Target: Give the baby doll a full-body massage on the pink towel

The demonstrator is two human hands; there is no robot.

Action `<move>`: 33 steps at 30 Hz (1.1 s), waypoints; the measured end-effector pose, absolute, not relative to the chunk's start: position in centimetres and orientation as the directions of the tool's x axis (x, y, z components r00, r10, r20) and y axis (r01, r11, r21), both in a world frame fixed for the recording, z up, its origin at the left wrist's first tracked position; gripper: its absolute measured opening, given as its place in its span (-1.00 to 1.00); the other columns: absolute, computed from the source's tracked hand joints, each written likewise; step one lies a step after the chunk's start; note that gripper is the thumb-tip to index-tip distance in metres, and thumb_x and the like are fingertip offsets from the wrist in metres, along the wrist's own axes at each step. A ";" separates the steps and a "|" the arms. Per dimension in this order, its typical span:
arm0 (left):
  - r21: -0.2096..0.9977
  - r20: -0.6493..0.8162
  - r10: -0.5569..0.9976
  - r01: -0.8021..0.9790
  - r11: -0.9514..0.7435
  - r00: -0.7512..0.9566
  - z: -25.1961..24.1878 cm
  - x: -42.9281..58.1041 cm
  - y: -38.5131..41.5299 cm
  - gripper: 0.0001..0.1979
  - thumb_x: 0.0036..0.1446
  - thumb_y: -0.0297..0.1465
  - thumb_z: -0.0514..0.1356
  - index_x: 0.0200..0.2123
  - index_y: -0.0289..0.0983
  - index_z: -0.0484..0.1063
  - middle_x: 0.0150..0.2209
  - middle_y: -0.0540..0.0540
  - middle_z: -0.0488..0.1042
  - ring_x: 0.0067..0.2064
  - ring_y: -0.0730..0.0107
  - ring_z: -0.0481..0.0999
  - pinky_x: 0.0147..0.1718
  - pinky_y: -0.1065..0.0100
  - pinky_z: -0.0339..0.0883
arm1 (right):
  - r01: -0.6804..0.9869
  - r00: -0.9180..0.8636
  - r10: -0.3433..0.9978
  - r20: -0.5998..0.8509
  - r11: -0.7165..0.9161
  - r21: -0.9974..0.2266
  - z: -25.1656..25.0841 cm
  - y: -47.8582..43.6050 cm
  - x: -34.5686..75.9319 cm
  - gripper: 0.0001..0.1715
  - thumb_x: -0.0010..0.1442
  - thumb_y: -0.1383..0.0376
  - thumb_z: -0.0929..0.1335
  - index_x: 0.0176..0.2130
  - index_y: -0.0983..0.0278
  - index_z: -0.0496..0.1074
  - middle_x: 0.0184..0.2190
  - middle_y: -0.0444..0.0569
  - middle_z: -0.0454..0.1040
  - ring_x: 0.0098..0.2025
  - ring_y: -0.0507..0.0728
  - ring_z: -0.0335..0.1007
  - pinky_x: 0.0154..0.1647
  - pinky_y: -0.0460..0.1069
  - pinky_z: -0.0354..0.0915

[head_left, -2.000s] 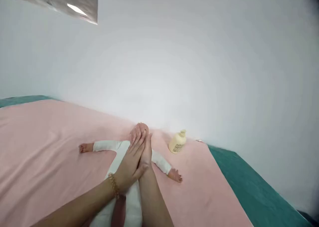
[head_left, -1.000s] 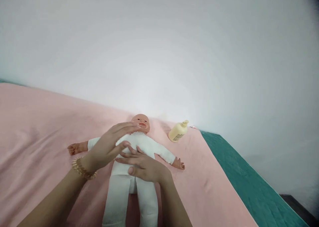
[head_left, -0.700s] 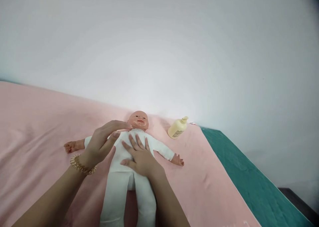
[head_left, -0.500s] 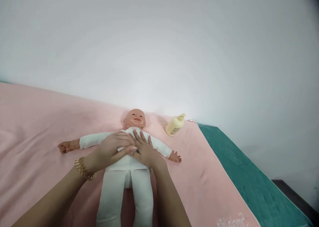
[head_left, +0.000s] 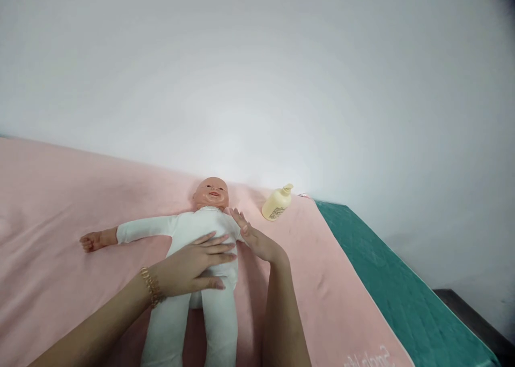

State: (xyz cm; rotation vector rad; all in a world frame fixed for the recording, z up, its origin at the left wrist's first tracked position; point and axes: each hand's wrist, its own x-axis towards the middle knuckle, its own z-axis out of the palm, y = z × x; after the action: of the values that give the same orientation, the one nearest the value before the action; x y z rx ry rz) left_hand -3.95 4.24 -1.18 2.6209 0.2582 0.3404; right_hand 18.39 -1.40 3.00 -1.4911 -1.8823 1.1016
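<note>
A baby doll (head_left: 189, 233) in a white suit lies on its back on a pink towel (head_left: 60, 206), arms out to both sides. My left hand (head_left: 193, 265), with a gold bracelet at the wrist, rests flat on the doll's belly, fingers stretched out. My right hand (head_left: 253, 238) lies open along the doll's right-side arm near the shoulder, covering most of that arm.
A pale yellow pump bottle (head_left: 277, 203) lies on its side on the towel just right of the doll's head. A green mattress (head_left: 386, 286) shows beyond the towel's right edge. A white wall rises close behind.
Both hands went from pressed together above the doll to its chest. The left then slid down to the belly and the right slid out onto the doll's arm.
</note>
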 end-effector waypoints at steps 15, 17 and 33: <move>0.214 0.102 0.830 0.803 -0.556 0.548 -3.7 -7.3 8.6 -0.46 0.33 -0.28 -0.15 0.29 -0.27 0.27 0.34 -0.26 0.17 0.40 -0.11 0.00 0.26 -0.37 -0.30 | 0.600 -0.576 0.810 -0.111 0.327 -0.730 4.9 -2.9 11.9 -0.07 0.28 -0.27 0.06 0.42 0.14 -0.13 0.44 -0.10 -0.20 0.48 0.25 -0.43 0.46 0.22 -0.39; 0.193 0.156 0.833 0.811 -0.552 0.530 -4.0 -8.3 9.4 -0.49 0.31 -0.35 -0.14 0.18 -0.22 0.41 0.29 -0.29 0.28 0.37 -0.21 0.06 0.21 -0.48 -0.37 | 0.594 -0.628 0.764 -0.148 0.347 -0.726 4.6 -2.9 10.9 -0.05 0.25 -0.30 0.04 0.41 0.11 -0.08 0.43 -0.12 -0.14 0.48 0.26 -0.42 0.46 0.24 -0.45; 0.273 0.150 0.853 0.808 -0.522 0.500 -2.5 -8.2 9.1 -0.54 0.33 -0.30 -0.11 0.15 -0.18 0.43 0.27 -0.25 0.31 0.37 -0.21 0.09 0.22 -0.49 -0.31 | 0.787 -0.201 0.963 -0.181 0.048 -0.616 1.5 0.1 12.6 -0.02 0.27 -0.27 0.09 0.43 0.11 -0.28 0.45 -0.11 -0.45 0.48 0.23 -0.60 0.37 0.34 -0.68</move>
State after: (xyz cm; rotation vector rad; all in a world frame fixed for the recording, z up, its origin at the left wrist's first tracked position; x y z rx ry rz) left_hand -8.23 9.09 -2.48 2.5727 1.4383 0.3984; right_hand 12.57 0.08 1.49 -1.7777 -2.0493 0.8965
